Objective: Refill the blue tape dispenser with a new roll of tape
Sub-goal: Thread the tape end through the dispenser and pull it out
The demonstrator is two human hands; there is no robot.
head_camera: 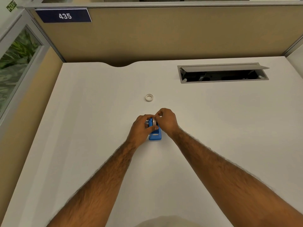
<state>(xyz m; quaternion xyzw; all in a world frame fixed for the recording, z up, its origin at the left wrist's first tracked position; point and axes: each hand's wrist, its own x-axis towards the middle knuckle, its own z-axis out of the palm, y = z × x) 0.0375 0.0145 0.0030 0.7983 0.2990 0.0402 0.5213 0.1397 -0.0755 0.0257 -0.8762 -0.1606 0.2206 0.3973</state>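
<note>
Blue tape dispenser [155, 135] sits on the white desk [213, 128] in front of the person, its cutter end nearest and a roll of tape [153, 122] showing in its cradle. The left hand [142, 126] wraps the dispenser's left side, thumb across the body; the right hand [166, 119] pinches narrowly at the top of the roll, though what its fingertips grip is hidden. It looks like a light, rigid plastic piece, apt to slide, so bracing its flanks seems wise. Farther off lies a small white ring [149, 97], well apart, then a cable hatch [223, 73] standing open.
</note>
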